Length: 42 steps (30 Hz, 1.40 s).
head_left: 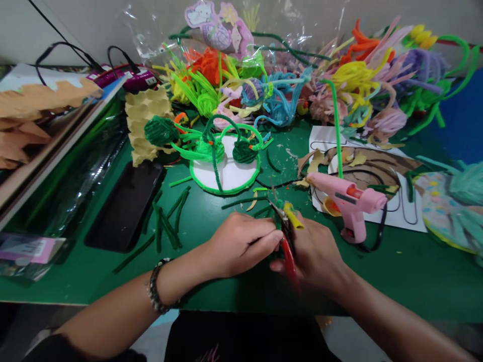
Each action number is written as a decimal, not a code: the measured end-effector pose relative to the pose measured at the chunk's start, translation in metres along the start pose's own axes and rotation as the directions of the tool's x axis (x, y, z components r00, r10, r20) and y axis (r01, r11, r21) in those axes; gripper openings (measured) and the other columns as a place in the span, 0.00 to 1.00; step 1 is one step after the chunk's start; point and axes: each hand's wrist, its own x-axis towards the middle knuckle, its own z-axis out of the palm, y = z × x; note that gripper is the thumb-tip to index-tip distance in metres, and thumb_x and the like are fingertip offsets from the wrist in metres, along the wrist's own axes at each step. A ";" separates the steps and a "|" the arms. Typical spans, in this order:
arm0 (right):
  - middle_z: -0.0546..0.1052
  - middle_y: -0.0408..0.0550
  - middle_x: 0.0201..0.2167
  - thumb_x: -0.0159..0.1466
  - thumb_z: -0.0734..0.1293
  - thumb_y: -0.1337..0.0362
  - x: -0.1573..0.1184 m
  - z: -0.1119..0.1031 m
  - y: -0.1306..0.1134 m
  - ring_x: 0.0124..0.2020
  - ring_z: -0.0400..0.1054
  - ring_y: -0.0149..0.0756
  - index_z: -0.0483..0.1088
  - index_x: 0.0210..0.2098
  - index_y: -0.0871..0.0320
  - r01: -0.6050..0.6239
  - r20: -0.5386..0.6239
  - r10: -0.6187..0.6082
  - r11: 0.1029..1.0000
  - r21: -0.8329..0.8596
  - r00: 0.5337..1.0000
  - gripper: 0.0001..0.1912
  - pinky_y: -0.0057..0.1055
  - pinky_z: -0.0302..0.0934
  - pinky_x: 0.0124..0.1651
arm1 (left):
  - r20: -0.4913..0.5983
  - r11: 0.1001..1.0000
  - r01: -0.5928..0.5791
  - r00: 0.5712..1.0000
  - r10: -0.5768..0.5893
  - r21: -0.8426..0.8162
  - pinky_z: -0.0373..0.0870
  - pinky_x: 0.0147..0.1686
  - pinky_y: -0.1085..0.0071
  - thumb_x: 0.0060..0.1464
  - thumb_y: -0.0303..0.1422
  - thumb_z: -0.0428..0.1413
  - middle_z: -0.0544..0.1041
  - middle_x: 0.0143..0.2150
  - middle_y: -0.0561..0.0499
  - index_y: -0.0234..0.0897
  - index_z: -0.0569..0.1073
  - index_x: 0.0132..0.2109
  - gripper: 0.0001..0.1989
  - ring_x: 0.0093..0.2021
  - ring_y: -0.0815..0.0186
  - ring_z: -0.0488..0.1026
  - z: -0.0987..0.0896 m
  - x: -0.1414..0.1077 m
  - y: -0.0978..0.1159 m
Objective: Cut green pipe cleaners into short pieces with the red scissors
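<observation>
Red-handled scissors (289,251) are in my right hand (319,251), their blades pointing away from me and close to my left fingers. A yellow wrap (293,216) sits round a finger of that hand. My left hand (243,244) is closed in a pinch beside the blades, on what looks like a dark green pipe cleaner, mostly hidden by the fingers. Several cut dark green pipe cleaner pieces (166,226) lie to the left. Beyond my hands rests a white disc (196,172) edged in bright green, with green pipe cleaner shapes on it.
A pink glue gun (352,201) with a green stick stands at right, over white card (409,213). At left lie a black phone (123,208) and a yellow egg-carton piece (145,108). Colourful pipe cleaner bundles (281,100) line the back; a pastel round piece (433,201) sits far right.
</observation>
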 end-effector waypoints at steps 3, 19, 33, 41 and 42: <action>0.68 0.48 0.16 0.60 0.43 0.43 0.001 -0.002 0.001 0.16 0.62 0.34 0.58 0.29 0.61 0.000 0.028 -0.001 0.999 0.053 1.000 0.28 0.28 0.53 0.19 | -0.002 1.000 0.018 1.000 -0.018 0.001 0.53 0.19 0.78 0.55 0.27 0.44 0.57 0.15 0.58 0.34 0.61 0.19 0.16 0.17 0.76 0.55 -0.001 0.001 -0.001; 0.61 0.39 0.20 0.54 0.52 0.38 0.003 -0.017 0.004 0.18 0.51 0.24 0.56 0.30 0.57 -0.537 0.459 0.286 0.538 0.649 0.841 0.27 0.24 0.48 0.18 | 0.058 0.743 0.422 0.885 -0.462 -0.519 0.50 0.13 0.82 0.57 0.34 0.44 0.56 0.14 0.62 0.35 0.61 0.31 0.09 0.13 0.78 0.53 -0.001 -0.001 -0.001; 0.57 0.32 0.17 0.54 0.61 0.46 0.001 -0.015 0.006 0.13 0.48 0.18 0.54 0.28 0.57 -0.598 0.599 -0.021 -0.101 0.795 0.800 0.20 0.22 0.49 0.18 | 0.010 0.335 0.230 0.838 -0.546 -0.914 0.45 0.12 0.82 0.59 0.34 0.41 0.51 0.08 0.65 0.35 0.59 0.31 0.10 0.08 0.79 0.43 0.003 0.003 -0.004; 0.55 0.32 0.13 0.60 0.57 0.54 0.006 -0.011 0.007 0.11 0.48 0.20 0.53 0.24 0.57 -0.570 0.573 -0.060 -0.229 0.789 0.817 0.14 0.22 0.51 0.18 | -0.126 0.456 0.239 0.761 -0.637 -0.858 0.44 0.11 0.83 0.59 0.35 0.42 0.53 0.09 0.65 0.36 0.59 0.31 0.10 0.09 0.79 0.45 -0.002 0.005 -0.009; 0.55 0.31 0.13 0.60 0.57 0.54 0.007 -0.011 0.007 0.11 0.47 0.19 0.53 0.24 0.57 -0.540 0.551 -0.027 -0.247 0.805 0.834 0.15 0.22 0.51 0.18 | -0.141 0.477 0.246 0.755 -0.641 -0.844 0.44 0.11 0.83 0.59 0.35 0.42 0.53 0.09 0.65 0.36 0.59 0.31 0.10 0.09 0.79 0.45 -0.002 0.005 -0.009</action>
